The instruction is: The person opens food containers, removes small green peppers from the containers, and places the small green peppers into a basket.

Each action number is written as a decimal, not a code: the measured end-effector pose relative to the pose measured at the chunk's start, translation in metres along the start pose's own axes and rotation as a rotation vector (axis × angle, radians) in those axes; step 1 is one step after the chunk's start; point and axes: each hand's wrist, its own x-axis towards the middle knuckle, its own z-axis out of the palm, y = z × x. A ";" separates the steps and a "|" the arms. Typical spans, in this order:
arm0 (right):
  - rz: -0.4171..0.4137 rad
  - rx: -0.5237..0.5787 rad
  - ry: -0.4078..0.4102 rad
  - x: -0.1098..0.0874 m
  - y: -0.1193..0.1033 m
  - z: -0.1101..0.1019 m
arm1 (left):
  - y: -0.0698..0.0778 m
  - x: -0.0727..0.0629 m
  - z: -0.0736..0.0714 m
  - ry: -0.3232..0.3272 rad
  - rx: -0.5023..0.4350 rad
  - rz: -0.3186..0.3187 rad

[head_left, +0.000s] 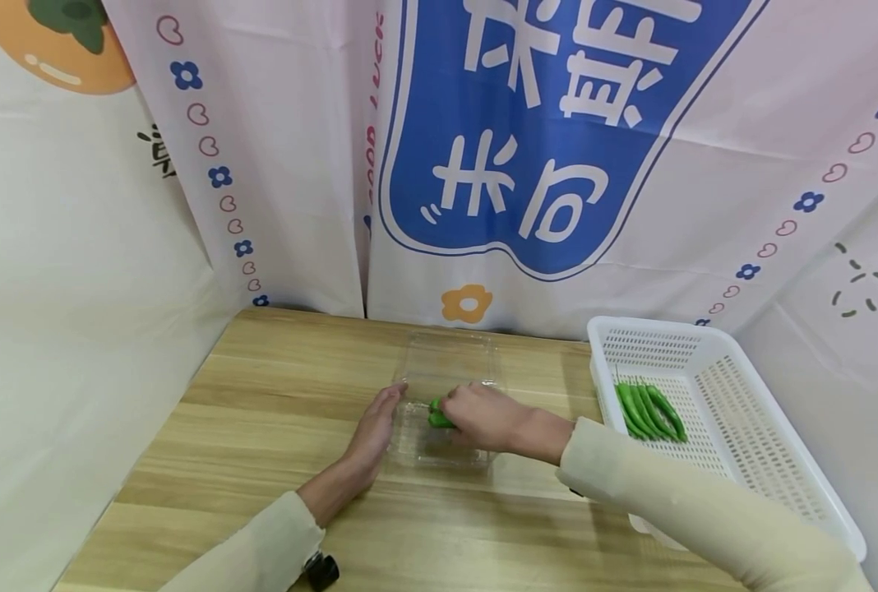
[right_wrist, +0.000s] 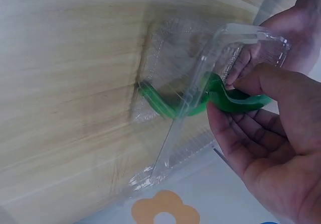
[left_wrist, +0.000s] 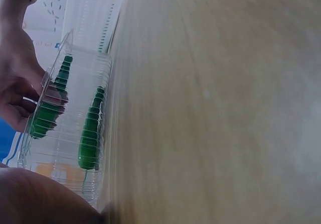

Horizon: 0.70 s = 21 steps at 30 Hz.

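Observation:
A clear plastic clamshell box lies on the table with its lid folded back toward the wall. My right hand is over the box and pinches a green chili pepper between thumb and fingers. Another green chili pepper lies low inside the box. Along the box's left side stands my left hand, fingers extended and fingertips right at the wall near the hinge. In the left wrist view, the held pepper shows through the ribbed plastic.
At the right stands a white perforated basket, with several green chili peppers lying side by side in it. The wooden table meets a printed cloth wall at the back, and pale cloth hangs at both sides.

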 end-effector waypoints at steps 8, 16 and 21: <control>0.006 0.009 0.014 -0.007 0.002 -0.004 | 0.000 0.001 0.002 0.020 -0.009 0.000; 0.032 0.026 0.057 -0.016 0.006 -0.012 | 0.000 0.003 0.002 0.029 -0.009 -0.011; 0.049 0.017 0.086 -0.021 0.010 -0.017 | -0.001 0.003 0.002 0.027 -0.003 -0.013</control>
